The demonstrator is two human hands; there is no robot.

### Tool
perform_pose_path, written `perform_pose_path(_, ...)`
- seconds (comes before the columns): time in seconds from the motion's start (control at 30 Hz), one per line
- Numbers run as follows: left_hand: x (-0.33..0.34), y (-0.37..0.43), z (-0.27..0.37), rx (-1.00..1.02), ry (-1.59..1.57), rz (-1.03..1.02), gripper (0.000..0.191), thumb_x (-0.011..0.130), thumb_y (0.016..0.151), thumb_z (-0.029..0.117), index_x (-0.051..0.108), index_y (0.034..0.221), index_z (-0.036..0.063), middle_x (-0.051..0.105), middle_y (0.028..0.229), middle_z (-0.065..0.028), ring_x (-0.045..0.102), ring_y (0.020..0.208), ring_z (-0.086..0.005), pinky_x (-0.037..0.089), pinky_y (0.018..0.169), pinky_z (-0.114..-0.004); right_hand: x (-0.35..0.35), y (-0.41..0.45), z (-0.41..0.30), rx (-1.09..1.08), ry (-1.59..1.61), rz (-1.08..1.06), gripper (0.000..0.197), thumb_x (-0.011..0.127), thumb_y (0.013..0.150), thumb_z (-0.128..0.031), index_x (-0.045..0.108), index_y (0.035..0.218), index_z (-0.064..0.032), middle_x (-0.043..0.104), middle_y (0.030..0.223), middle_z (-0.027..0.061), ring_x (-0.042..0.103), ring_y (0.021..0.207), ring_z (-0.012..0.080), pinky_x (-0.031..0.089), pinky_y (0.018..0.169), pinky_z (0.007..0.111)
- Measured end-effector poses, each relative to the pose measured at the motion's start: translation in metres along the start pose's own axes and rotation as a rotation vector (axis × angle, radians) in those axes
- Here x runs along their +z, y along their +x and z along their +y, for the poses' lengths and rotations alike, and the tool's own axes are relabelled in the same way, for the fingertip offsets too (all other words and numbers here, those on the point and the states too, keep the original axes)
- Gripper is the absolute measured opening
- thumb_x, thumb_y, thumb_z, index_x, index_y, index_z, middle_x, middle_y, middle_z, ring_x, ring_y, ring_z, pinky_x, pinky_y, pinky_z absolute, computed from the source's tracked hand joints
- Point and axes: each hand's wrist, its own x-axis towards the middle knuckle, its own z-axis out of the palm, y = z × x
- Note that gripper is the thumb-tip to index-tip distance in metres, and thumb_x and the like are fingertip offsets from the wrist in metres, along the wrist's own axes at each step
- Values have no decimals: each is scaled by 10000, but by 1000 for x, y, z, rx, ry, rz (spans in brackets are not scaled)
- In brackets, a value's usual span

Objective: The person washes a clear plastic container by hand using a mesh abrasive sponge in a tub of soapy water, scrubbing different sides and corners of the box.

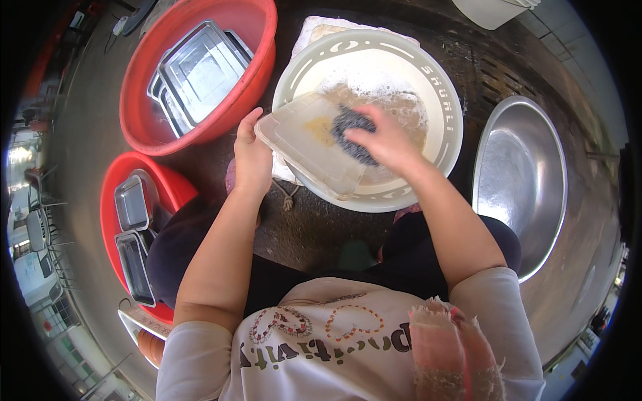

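My left hand (252, 155) grips one end of a translucent plastic container lid (306, 145), which tilts over a pale plastic basin (446, 165). A yellowish-brown stain shows near the middle of the lid. My right hand (383, 138), slightly blurred, holds a dark steel-wool scourer (353, 133) against the lid's flat face. Murky, sudsy water (406, 108) lies in the basin, with white foam along its far side. The lid and my right forearm hide part of the water.
Metal trays (205, 70) lean in a large red tub (131, 115) at the upper left. Nearer me, a second red tub (111, 210) holds smaller metal pans (133, 203). An oval metal tub (521, 165) stands at the right. Under the basin lies a white cloth-like pad (306, 32).
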Motion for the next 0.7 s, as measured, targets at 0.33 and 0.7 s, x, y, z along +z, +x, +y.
perform_pose_path(0.33, 36, -79, 13, -395, -609, 21, 409, 307, 981, 279, 438, 1279, 31, 531, 1234, -88, 488, 1157, -235, 421, 963, -380, 42, 35, 45, 268, -308, 150, 489, 466, 877, -278, 398, 1254, 26, 587, 1101, 232, 601, 972, 368, 440, 908, 450)
perform_pose_path(0.7, 15, -78, 20, -238, -233, -59, 429, 471, 931, 279, 459, 1256, -1, 553, 1159, -100, 536, 1042, -195, 445, 899, -345, 66, 25, 58, 270, -536, 7, 475, 494, 859, -282, 425, 1223, 15, 606, 1081, 244, 587, 1003, 392, 424, 908, 459)
